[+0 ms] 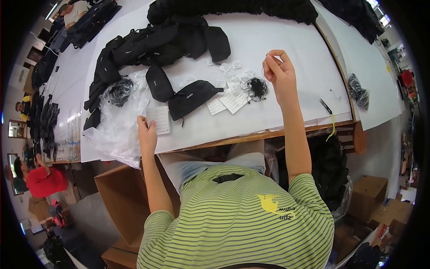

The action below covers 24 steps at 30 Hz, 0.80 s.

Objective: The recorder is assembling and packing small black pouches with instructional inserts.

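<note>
My left hand (147, 136) is closed, thumb on top, on a white printed card (159, 119) at the table's near edge. My right hand (278, 69) is raised over the table with thumb and forefinger pinched. A thin black tag string seems to run from its fingertips, too fine to follow clearly. Just left of it lies a tangled bundle of black tag strings (257, 88). White printed cards (234, 102) and small white labels (225, 67) are spread beside the bundle. Between my hands lies a black zip pouch (192, 102), next to another black pouch (159, 84).
A heap of black pouches (156, 42) covers the table's far left. Clear plastic bags (118, 130) lie by my left hand, one hanging over the edge. A black pen-like tool (326, 106) with yellow cord lies at right. Cardboard boxes (123, 197) stand below left.
</note>
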Available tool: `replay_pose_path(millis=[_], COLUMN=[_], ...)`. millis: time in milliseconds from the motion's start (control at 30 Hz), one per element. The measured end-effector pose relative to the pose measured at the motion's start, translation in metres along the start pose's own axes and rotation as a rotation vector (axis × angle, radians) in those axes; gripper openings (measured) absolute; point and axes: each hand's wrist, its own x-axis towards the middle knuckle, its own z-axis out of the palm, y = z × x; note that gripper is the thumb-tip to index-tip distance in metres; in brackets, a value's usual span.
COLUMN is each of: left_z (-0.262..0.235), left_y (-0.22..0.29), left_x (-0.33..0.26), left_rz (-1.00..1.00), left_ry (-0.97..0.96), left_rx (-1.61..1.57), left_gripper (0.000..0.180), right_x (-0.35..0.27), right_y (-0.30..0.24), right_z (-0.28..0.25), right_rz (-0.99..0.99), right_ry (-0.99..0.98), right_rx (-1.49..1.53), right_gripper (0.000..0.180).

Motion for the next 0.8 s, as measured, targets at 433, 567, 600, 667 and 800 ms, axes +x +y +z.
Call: replay_pose_path(millis=[433, 567, 600, 667, 800], left_z=[0.055, 0.051, 0.051, 0.047, 0.046], left_y=[0.132, 0.133, 0.135, 0.140, 0.138], left_x=[-0.062, -0.061, -0.059, -0.059, -0.059], left_rz=[0.008, 0.219, 0.330, 0.377, 0.431], left_ry=[-0.258, -0.155, -0.111, -0.081, -0.036], left_rx=[-0.735, -0.551, -0.450, -0.387, -0.294], left_gripper=[0.021, 0.018, 0.022, 0.026, 0.030], right_x=[-0.071, -0.075, -0.074, -0.074, -0.075], right_y=[0.036, 0.041, 0.042, 0.042, 0.040], right_z=[0.090, 0.096, 0.096, 0.095, 0.092], right_rz=[0.135, 0.040, 0.043, 0.007, 0.019], right_ry=[-0.245, -0.231, -0.237, -0.247, -0.273], right_rx=[-0.086, -0.232, -0.233, -0.280, -0.301], right_gripper=[0.034, 0.038, 0.038, 0.037, 0.037])
